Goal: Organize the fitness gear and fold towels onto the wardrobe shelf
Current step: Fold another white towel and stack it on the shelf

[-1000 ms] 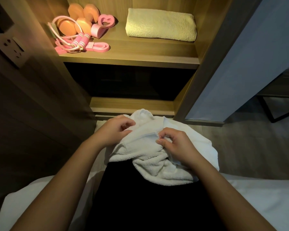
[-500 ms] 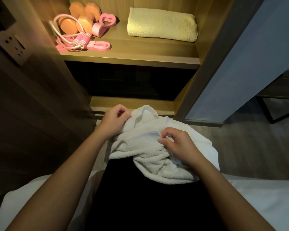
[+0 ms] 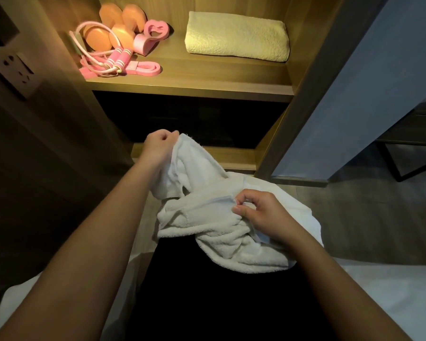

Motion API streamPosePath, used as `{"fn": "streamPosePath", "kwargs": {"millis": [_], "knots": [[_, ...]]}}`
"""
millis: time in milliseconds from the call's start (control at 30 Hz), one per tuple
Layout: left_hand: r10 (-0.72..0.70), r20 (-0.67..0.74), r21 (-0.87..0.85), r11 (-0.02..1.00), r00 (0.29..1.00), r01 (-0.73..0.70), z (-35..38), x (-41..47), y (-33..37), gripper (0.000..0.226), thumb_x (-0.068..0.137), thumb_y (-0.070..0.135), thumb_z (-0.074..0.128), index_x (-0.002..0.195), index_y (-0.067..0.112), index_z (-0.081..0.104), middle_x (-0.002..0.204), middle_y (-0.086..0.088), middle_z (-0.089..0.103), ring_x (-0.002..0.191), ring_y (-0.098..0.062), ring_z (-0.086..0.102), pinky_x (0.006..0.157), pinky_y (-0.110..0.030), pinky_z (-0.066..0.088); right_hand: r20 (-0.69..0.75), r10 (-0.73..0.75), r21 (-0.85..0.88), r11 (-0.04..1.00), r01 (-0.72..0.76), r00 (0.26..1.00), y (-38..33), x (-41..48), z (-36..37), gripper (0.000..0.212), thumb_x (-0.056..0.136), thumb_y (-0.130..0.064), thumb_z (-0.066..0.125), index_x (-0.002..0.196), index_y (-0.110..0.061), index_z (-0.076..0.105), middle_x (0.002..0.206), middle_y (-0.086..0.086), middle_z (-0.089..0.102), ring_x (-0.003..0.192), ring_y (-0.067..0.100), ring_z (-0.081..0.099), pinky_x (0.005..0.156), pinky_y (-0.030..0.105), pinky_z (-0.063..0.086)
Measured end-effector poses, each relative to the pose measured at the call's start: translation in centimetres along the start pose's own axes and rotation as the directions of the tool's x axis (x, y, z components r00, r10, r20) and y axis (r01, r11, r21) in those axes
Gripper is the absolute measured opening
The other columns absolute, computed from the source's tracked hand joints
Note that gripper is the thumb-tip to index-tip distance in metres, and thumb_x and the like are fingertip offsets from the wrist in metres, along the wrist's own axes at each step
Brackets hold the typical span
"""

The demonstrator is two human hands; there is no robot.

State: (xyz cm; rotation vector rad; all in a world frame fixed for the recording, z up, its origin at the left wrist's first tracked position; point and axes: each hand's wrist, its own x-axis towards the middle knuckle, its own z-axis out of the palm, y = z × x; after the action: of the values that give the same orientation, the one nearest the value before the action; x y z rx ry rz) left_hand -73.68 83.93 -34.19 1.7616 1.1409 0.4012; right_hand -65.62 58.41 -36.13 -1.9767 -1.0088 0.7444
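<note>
Towels numbered 2: your left hand [image 3: 158, 148] and right hand [image 3: 263, 215] pinched the white towel [image 3: 207, 217] with curled fingers [image 3: 241, 210]; the yellow towel [image 3: 236, 36] lay shelved.

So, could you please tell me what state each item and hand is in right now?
White towel, unfolded and bunched, held by both hands.
Yellow towel, folded, lying on the shelf.
Jump rope, coiled loosely on the shelf's left side.
Left hand, gripping a raised towel corner.
Right hand, pinching a towel edge.

Two towels [image 3: 236, 36] [image 3: 219, 217], two dumbbells [image 3: 97, 38] [image 3: 133, 18], one jump rope [image 3: 119, 60], one band [image 3: 145, 68], one heart grip [image 3: 150, 35].
</note>
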Motion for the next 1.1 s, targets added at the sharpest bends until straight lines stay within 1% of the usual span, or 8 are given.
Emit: {"fn": "streamPosePath", "kwargs": {"millis": [133,233,333,500,600,767,900,1100], "knots": [[0.222,-0.104,0.349,0.921,0.969,-0.174,0.8,-0.7,-2.6,0.023,0.094,0.039,0.058,0.087,0.018,0.054,0.084,-0.001,0.057,0.074,-0.019,0.055,0.063,-0.031,0.044,-0.011,0.014,0.009,1.0,-0.014,1.0,0.2,0.0,0.1,0.021,0.088,-0.022,0.069,0.072,-0.03,0.059,0.064,-0.022,0.061,0.064,-0.002,0.055,0.071,0.026,0.046],[0.235,-0.031,0.226,0.949,0.972,-0.222,0.0,-2.7,-4.4,0.025,0.096,0.039,0.054,0.086,0.017,0.057,0.08,-0.002,0.061,0.075,-0.022,0.059,0.066,-0.037,0.05,-0.019,0.032,0.036,0.999,-0.031,0.999,0.2,0.0,0.1,0.017,0.088,-0.022,0.069,0.073,-0.026,0.061,0.062,-0.018,0.061,0.062,-0.001,0.056,0.071,0.027,0.047],[0.179,0.094,0.071,0.98,0.979,-0.186,-1.4,-4.5,-6.6,0.015,0.093,0.029,0.059,0.104,0.019,0.06,0.101,0.003,0.062,0.092,-0.017,0.06,0.076,-0.038,0.056,-0.012,0.058,0.044,0.997,-0.058,0.998,0.2,0.3,0.2,0.016,0.087,-0.023,0.07,0.073,-0.027,0.063,0.065,-0.015,0.062,0.066,0.003,0.057,0.074,0.031,0.049],[0.14,0.413,0.108,0.973,0.9,-0.202,-2.7,-4.9,-9.6,0.055,0.087,0.015,0.07,0.136,0.032,0.051,0.139,0.012,0.049,0.128,-0.012,0.047,0.107,-0.039,0.041,0.005,0.077,0.043,0.996,-0.077,0.997,-0.3,0.5,0.4,0.021,0.088,-0.023,0.07,0.07,-0.031,0.062,0.068,-0.018,0.063,0.072,0.006,0.057,0.077,0.031,0.048],[0.09,0.468,0.118,0.98,0.879,-0.163,-2.1,-4.1,-9.5,0.06,0.087,0.023,0.07,0.141,0.032,0.046,0.138,0.006,0.052,0.123,-0.014,0.051,0.106,-0.042,0.044,-0.003,0.071,0.016,0.997,-0.071,0.997,-0.4,0.4,0.3,0.023,0.088,-0.023,0.069,0.07,-0.034,0.06,0.072,-0.017,0.063,0.076,0.004,0.057,0.078,0.029,0.047],[0.186,0.413,0.145,0.953,0.891,-0.266,-1.0,-3.8,-9.5,0.025,0.1,0.027,0.049,0.121,0.029,0.061,0.111,0.007,0.066,0.098,-0.014,0.061,0.087,-0.042,0.052,-0.02,0.066,-0.025,0.997,-0.067,0.998,-0.4,0.1,0.2,0.022,0.088,-0.024,0.069,0.071,-0.033,0.059,0.074,-0.017,0.062,0.077,-0.001,0.056,0.077,0.026,0.045],[0.256,0.131,0.088,0.959,0.958,-0.268,-1.4,-4.6,-8.1,0.023,0.103,0.02,0.038,0.114,0.013,0.057,0.115,-0.001,0.049,0.103,-0.019,0.052,0.089,-0.039,0.048,-0.075,0.026,-0.035,0.999,-0.029,0.997,-0.7,0.0,0.5,0.022,0.088,-0.022,0.069,0.072,-0.034,0.059,0.083,-0.017,0.063,0.085,0.001,0.058,0.08,0.027,0.045],[0.455,0.045,-0.114,0.887,0.889,-0.448,-3.2,-8.4,-0.6,0.018,0.101,0.014,0.047,0.115,0.013,0.059,0.093,-0.004,0.063,0.079,-0.016,0.061,0.067,-0.031,0.05,-0.258,-0.174,-0.288,0.953,0.097,0.95,-3.2,-0.4,-0.1,0.005,0.089,-0.027,0.067,0.086,-0.027,0.07,0.13,-0.022,0.055,0.1,0.007,0.061,0.081,0.031,0.05]]}}
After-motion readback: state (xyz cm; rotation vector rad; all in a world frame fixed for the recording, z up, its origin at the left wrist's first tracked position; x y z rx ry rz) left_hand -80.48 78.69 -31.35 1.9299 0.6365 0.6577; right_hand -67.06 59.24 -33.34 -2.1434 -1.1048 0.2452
